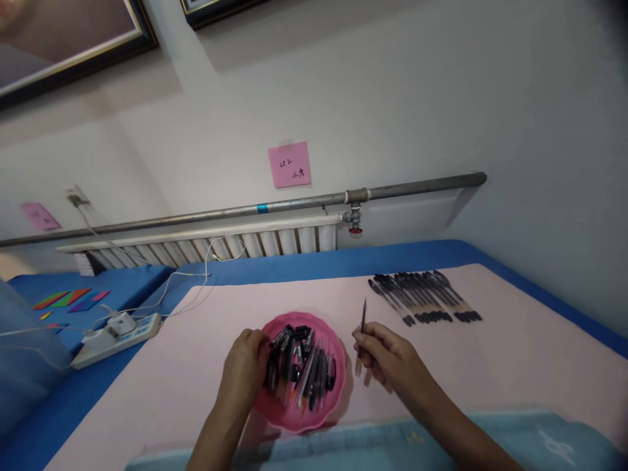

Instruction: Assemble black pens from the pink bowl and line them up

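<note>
Pen assembly, I judge. My right grip (395,360) pinches an uncapped pen (363,322); left grip (243,366) at pink bowl (294,426), hold unclear. Next likely needs: cap (296,373).

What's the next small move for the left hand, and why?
Probably pinch one black piece from the pink bowl: the left hand's fingers are at the bowl's left side, beside such pieces, while the right hand holds a slim pen with its dark tip up and uncovered. The pens lying beyond show black at both ends.
</note>
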### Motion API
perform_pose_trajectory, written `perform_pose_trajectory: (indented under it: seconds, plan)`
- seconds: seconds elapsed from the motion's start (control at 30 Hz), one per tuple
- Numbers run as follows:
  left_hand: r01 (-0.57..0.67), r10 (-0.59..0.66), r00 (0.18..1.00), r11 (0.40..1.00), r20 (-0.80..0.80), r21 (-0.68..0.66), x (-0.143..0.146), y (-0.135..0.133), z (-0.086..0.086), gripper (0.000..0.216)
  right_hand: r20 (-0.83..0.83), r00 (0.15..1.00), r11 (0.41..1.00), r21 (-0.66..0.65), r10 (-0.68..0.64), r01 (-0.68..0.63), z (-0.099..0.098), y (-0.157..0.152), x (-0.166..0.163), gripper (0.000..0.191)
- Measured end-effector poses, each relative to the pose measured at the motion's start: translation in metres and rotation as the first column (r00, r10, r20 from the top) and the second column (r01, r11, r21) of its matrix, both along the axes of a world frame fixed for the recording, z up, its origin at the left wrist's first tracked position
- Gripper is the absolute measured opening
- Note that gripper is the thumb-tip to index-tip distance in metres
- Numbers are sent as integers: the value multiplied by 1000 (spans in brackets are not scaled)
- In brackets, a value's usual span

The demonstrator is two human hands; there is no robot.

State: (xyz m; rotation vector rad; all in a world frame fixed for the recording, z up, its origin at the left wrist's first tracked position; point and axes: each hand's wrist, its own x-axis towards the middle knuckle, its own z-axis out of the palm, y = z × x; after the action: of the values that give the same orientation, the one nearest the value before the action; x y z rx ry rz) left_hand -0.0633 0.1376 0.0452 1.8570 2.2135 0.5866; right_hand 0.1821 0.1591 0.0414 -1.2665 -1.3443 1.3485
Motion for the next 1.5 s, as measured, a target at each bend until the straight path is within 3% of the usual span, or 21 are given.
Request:
perform_pose_trajectory:
  seconds: [0.3, 0.6, 0.73, 0.9, 1.13, 1.33, 1.4, 1.43, 1.5]
  plan:
    - [-29, 31, 997, 999, -64, 35, -9, -1, -1, 24, 17, 1000, 1000, 10, 2, -2, -1, 1, 1, 20]
    - [200, -201, 980, 979, -10, -43, 37, 26, -2, 26, 45, 999, 1000, 19, 18, -19, -3, 2, 1, 20]
    - [212, -215, 976, 974, -31, -77, 52, 44, -1, 25, 78, 997, 999, 43, 12, -15, -4, 4, 3, 21]
    - [140, -142, 989, 987, -31, -76, 64, 57, -1, 27, 55, 998, 998, 58, 13, -16, -2, 3, 3, 21]
    - [70, -70, 990, 998, 120, 10, 71, 60, -3, 21, 39, 999, 996, 86, 15, -18, -1, 2, 4, 20]
    - [29, -71, 927, 992, 368, 120, 58, 42, 13, 8, 84, 992, 989, 107, 93, -101, 6, -3, 1, 21]
    - [18, -75, 845, 993, 529, 112, 54, 31, 18, 13, 110, 979, 971, 148, 174, -189, 8, -9, -5, 19]
    - [9, -69, 735, 996, 674, 92, 53, 26, 18, 13, 128, 967, 955, 174, 218, -239, 8, -12, -8, 19]
    - [-10, -22, 326, 1000, 945, 27, 52, 17, 15, 14, 168, 942, 920, 223, 290, -322, 5, -18, -15, 18]
